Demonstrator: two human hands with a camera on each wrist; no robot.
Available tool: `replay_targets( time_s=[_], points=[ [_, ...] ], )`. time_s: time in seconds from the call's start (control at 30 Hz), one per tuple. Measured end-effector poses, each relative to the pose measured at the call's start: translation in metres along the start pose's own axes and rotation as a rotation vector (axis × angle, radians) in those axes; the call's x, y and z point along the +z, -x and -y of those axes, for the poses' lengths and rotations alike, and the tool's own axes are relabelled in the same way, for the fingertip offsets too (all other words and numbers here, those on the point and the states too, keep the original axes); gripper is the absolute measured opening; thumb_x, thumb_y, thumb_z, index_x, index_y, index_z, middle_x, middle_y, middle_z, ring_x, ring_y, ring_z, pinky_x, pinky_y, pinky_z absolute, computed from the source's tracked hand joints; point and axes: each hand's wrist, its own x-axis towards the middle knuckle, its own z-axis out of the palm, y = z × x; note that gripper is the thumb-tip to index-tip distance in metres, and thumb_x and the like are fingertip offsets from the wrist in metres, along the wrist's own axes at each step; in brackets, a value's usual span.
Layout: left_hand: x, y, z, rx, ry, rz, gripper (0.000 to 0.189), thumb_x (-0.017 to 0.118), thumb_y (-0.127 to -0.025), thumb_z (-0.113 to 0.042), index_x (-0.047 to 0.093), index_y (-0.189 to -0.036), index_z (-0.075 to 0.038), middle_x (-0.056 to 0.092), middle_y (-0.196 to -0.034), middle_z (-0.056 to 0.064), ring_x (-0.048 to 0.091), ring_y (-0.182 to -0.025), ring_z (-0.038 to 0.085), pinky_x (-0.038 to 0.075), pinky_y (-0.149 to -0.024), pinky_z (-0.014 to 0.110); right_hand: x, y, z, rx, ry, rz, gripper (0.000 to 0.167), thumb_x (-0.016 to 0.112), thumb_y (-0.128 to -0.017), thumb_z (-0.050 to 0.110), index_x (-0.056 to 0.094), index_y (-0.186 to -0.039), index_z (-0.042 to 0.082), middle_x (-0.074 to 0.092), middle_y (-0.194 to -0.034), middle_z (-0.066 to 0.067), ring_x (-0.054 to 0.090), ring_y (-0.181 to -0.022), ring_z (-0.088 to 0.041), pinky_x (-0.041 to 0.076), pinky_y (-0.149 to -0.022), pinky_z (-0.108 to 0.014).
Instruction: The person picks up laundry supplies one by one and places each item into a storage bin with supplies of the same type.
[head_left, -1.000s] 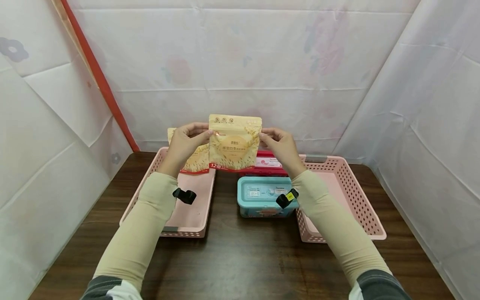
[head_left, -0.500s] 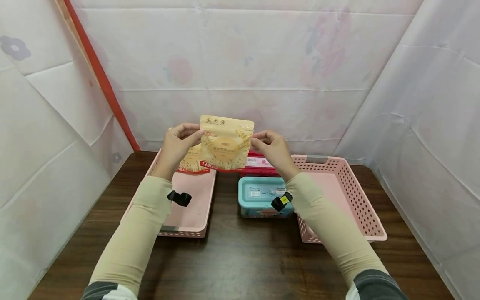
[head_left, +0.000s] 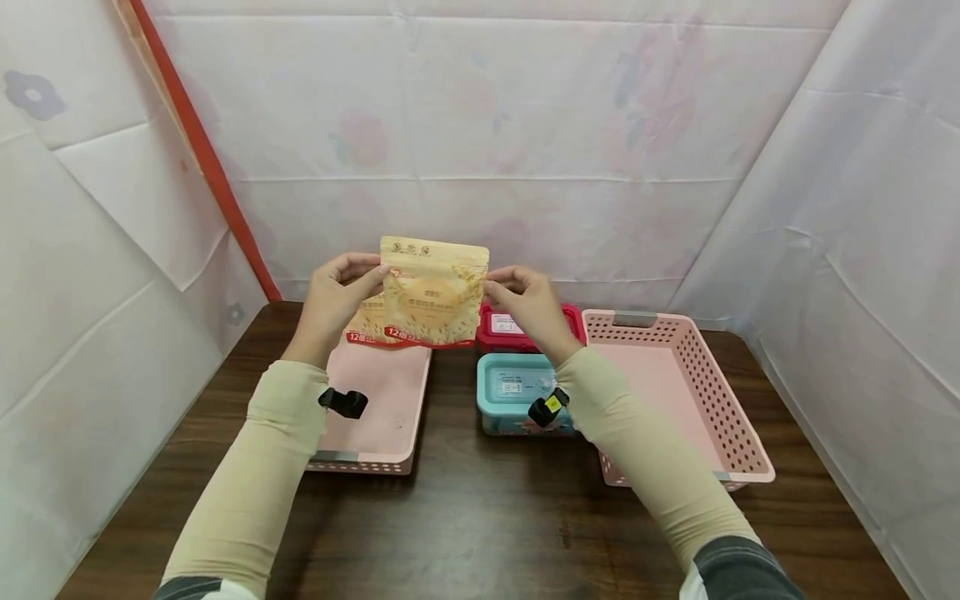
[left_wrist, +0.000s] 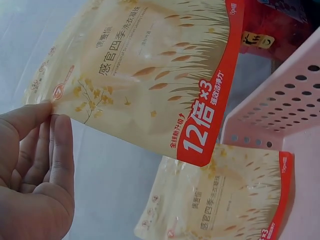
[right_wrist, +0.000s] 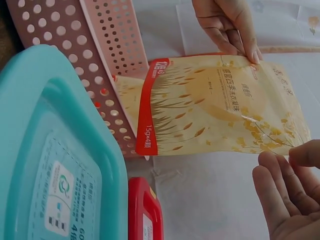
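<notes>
A yellow pouch of laundry beads (head_left: 435, 296) with a red bottom band is held upright in the air, its printed face toward the head camera. My left hand (head_left: 336, 300) pinches its left edge between thumb and fingers, as the left wrist view also shows. On the opposite edge, my right hand (head_left: 531, 304) pinches the pouch near its upper part. A second, matching pouch (left_wrist: 220, 195) stands behind it in the left pink basket (head_left: 375, 408); in the head view the held pouch and left hand partly cover it.
A turquoise lidded box (head_left: 517, 383) sits mid-table, with a red lidded box (head_left: 572, 321) behind it. To the right is another pink basket (head_left: 705, 375). Dark wooden table (head_left: 480, 525) extends in front. White patterned sheets (head_left: 525, 108) hang at the back and sides.
Both hands have carried the pouch to the left, toward the left basket, and slightly down over the last half second. It now overlaps the second pouch more. Baskets and boxes stay put.
</notes>
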Motion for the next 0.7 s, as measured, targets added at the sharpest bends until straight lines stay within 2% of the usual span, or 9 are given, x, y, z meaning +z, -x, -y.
replay_targets(
  time_s=[0.2,0.33,0.47,0.53,0.7],
  points=[
    [-0.016,0.004,0.002,-0.006,-0.006,-0.033,0.037,0.075,-0.092,-0.025,0.067,-0.121,-0.003,0.067,-0.110,0.007,0.067,-0.100,0.016,0.054,-0.090,0.028,0.014,0.003,0.000,0.015,-0.006,0.096,0.027,0.066,-0.100,0.020,0.066,-0.124,0.008,0.069,-0.114,-0.008,0.067,-0.108,-0.027,0.050,-0.098,-0.049],
    [-0.029,0.007,0.004,-0.009,-0.057,-0.065,0.039,0.075,-0.092,-0.027,0.067,-0.123,-0.006,0.067,-0.112,0.006,0.067,-0.100,0.016,0.054,-0.089,0.025,0.025,0.004,0.001,0.011,0.023,0.147,0.030,0.064,-0.101,0.021,0.064,-0.129,0.010,0.067,-0.120,-0.007,0.066,-0.110,-0.023,0.053,-0.095,-0.039],
    [-0.041,0.010,0.009,-0.029,-0.097,-0.092,0.042,0.074,-0.092,-0.030,0.065,-0.126,-0.008,0.065,-0.114,0.004,0.066,-0.102,0.016,0.053,-0.086,0.020,0.037,0.004,0.000,-0.001,0.034,0.174,0.030,0.062,-0.102,0.020,0.063,-0.130,0.010,0.066,-0.121,-0.006,0.066,-0.110,-0.022,0.054,-0.091,-0.030],
    [-0.046,0.011,0.010,-0.044,-0.120,-0.108,0.042,0.074,-0.092,-0.032,0.065,-0.126,-0.009,0.064,-0.114,0.003,0.065,-0.103,0.015,0.053,-0.085,0.018,0.043,0.002,-0.001,-0.009,0.019,0.183,0.030,0.062,-0.102,0.019,0.063,-0.130,0.008,0.066,-0.121,-0.007,0.066,-0.111,-0.025,0.054,-0.091,-0.029],
    [-0.056,0.015,0.014,-0.051,-0.113,-0.135,0.042,0.075,-0.092,-0.029,0.065,-0.126,-0.007,0.063,-0.113,0.003,0.064,-0.101,0.015,0.053,-0.084,0.017,0.057,-0.002,-0.003,-0.020,0.015,0.181,0.029,0.062,-0.102,0.016,0.065,-0.128,0.006,0.067,-0.120,-0.007,0.067,-0.109,-0.021,0.055,-0.091,-0.031]
  ],
)
